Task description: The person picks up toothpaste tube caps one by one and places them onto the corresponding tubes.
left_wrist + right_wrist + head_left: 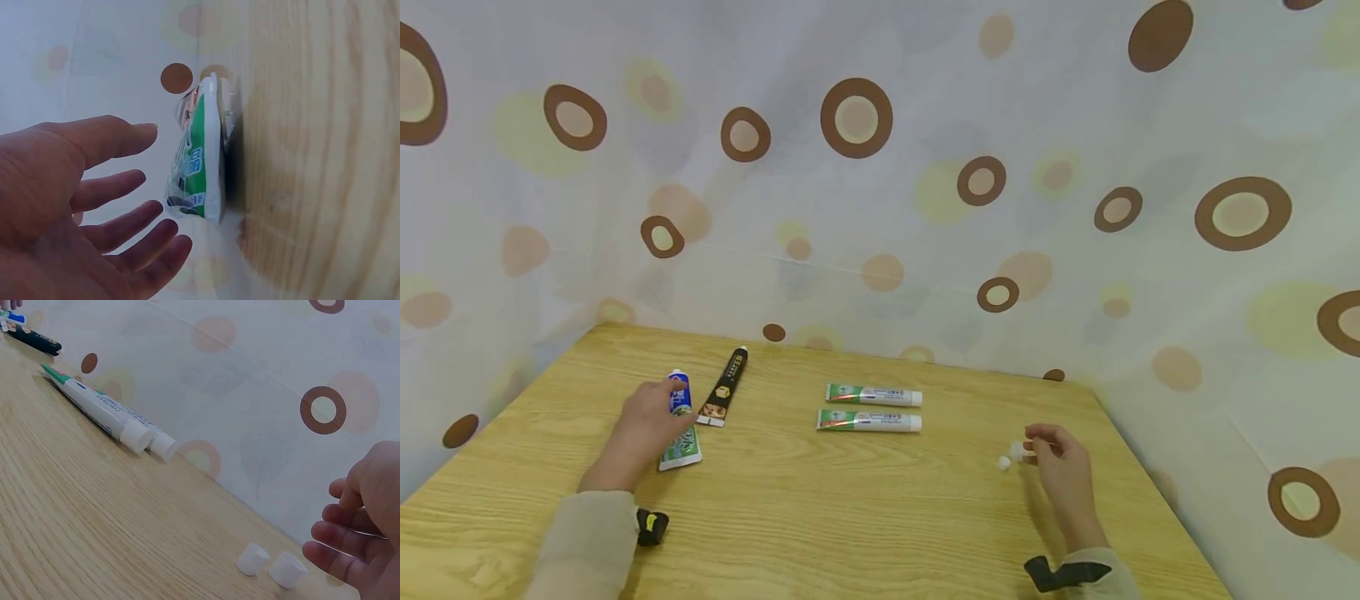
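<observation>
My left hand [651, 425] hovers over a blue-and-green toothpaste tube [681, 450] on the left of the table. In the left wrist view its fingers [125, 234] are spread and apart from the tube's white crimped end [214, 162]. My right hand [1063, 471] is at the right, beside two small white caps, one nearer the middle [1003, 463] and one close to the fingers [1018, 451]. The right wrist view shows both caps, the left one [252, 559] and the right one [287, 570], standing on the wood with the loosely bent fingers apart from them.
A black toothpaste tube [724, 387] lies slanted just right of the blue-and-green one. Mid-table, two white-and-green toothpaste tubes, a rear one [874, 395] and a front one [868, 421], lie side by side with white caps on. A patterned curtain [910, 317] hangs behind the table [820, 517].
</observation>
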`<state>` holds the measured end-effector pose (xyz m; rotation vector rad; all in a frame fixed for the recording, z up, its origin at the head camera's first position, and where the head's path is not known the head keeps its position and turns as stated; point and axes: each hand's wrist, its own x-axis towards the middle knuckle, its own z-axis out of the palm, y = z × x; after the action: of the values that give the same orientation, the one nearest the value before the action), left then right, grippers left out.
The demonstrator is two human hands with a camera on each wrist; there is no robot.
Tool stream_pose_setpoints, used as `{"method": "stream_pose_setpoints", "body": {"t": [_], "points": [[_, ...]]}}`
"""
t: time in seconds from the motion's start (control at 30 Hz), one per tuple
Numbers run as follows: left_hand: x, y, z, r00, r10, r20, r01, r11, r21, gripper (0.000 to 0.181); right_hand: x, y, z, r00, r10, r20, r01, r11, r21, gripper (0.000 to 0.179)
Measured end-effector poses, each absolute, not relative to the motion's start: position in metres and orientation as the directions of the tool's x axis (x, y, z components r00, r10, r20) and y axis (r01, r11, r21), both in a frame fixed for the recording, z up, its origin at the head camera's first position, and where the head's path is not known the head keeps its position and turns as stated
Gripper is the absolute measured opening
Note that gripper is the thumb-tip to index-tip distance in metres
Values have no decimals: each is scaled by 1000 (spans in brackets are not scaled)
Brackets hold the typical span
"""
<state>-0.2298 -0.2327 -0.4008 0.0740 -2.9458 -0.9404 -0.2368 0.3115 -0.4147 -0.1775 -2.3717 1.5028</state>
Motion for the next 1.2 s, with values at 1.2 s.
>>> {"method": "stream_pose_setpoints", "body": {"t": [1.2], "points": [[-233,-238,-411,-991,-76,-109,-121,856,503,79,-235,313,-413,-962,235,137,-29,413,-910,27]]}}
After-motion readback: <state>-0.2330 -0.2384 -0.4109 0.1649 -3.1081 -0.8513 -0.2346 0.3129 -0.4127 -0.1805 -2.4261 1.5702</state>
